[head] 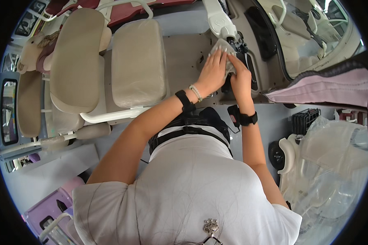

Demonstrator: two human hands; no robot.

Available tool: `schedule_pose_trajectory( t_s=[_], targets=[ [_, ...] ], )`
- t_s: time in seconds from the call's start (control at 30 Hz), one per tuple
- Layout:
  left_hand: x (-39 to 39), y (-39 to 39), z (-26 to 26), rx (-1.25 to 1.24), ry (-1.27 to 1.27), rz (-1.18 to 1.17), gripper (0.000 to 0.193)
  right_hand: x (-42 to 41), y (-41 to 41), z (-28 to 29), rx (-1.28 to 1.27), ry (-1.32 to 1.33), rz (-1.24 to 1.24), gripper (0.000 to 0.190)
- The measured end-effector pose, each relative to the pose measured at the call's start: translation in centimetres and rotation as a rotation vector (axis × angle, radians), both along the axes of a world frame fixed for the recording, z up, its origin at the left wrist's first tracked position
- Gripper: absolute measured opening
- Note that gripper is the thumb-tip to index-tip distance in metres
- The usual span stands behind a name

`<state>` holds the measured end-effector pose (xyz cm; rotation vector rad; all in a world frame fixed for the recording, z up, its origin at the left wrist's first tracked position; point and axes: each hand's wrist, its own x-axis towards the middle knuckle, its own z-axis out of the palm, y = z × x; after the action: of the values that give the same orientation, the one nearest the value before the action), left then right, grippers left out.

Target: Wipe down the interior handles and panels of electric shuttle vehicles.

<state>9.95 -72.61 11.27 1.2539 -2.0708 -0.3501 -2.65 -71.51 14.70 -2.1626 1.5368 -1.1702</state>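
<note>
Both hands are together on a crumpled grey-beige cloth point(220, 43) at the lower end of a white steering column point(222, 23). My left hand point(213, 69) lies over the cloth with its fingers stretched along it. From the other side, my right hand point(241, 73) grips the cloth's edge, its fingertips close to those of the left. Black pedals and fittings point(243, 58) sit just right of the cloth, partly covered by the right hand. The brown-grey vehicle floor point(184, 61) extends to the left of the hands.
Left of me is a plastic-covered beige seat cushion point(138, 64) with a backrest point(76, 61) and a white armrest bar point(116, 115). A plush toy point(33, 52) sits behind. On the right are a pink fabric panel point(325, 87), a windscreen point(319, 33) and a plastic-wrapped vehicle point(325, 153).
</note>
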Motion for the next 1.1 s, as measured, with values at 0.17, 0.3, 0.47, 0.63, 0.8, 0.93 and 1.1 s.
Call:
schedule_pose_trajectory(
  t_s=[0.17,0.3,0.47,0.63,0.8,0.93,1.1],
  targets=[
    [-1.1,-3.9,1.1,-0.155,-0.086,-0.185,0.066,-1.8,-1.5,-0.9,0.143,-0.210,-0.192,0.051],
    [-2.5,-2.8,0.1,-0.229,-0.344,-0.252,0.063,-3.2,0.7,-3.3,0.263,-0.209,-0.315,0.050],
    [-2.5,3.4,-0.7,-0.125,-0.322,-0.397,0.048,-6.5,6.6,-8.2,0.307,-0.371,-0.145,0.050],
    [-1.7,5.0,0.9,-0.084,-0.275,-0.556,0.046,-7.8,10.1,-5.0,0.838,-0.616,0.071,0.058],
    [-0.9,-1.2,5.5,-0.416,-0.369,-0.306,0.040,-6.3,5.6,-0.9,0.440,-0.816,-0.083,0.058],
    [-2.9,-6.9,5.7,-0.230,-0.307,-0.222,0.028,-3.6,0.0,-0.7,0.134,-0.281,-0.300,0.043],
    [-3.4,-6.1,1.6,-0.312,-0.161,-0.205,0.013,-3.2,-0.3,-6.6,0.092,-0.176,-0.251,0.032]
  ],
)
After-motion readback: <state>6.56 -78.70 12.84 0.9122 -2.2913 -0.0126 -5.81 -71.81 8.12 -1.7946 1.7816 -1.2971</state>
